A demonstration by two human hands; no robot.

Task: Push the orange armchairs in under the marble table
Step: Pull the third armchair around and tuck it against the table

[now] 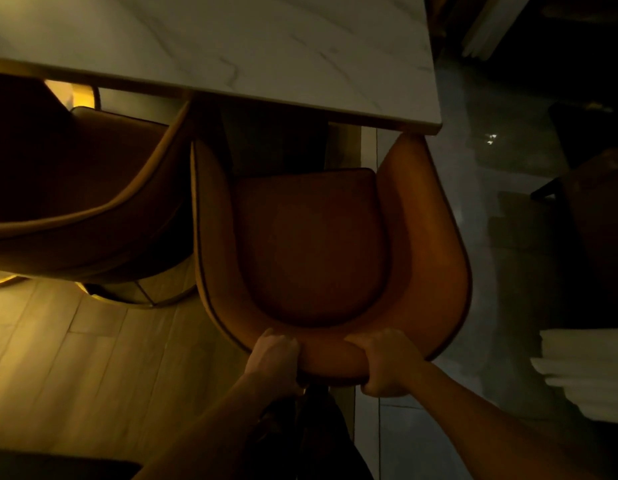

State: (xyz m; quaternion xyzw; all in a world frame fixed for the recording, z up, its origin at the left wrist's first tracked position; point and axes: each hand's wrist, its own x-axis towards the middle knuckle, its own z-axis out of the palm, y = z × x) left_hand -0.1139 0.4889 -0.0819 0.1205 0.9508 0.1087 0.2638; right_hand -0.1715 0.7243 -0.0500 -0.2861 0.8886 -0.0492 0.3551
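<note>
Two orange armchairs [331, 244] [75, 188], one marble table [231, 39], two hands [274, 355] [387, 365]

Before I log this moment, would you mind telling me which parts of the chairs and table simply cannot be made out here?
Head view only:
- Held armchair: legs hidden beneath its shell; arm fronts hidden under the marble table.
- Second armchair: cut by the left edge, its seat lost in shadow.
- Table: base hidden by the top and darkness.
- Left hand and right hand: fingertips hidden behind the backrest.

Smooth leather-look armchair [397, 237], veined marble table [231, 46], wood-plank floor [75, 341].
</note>
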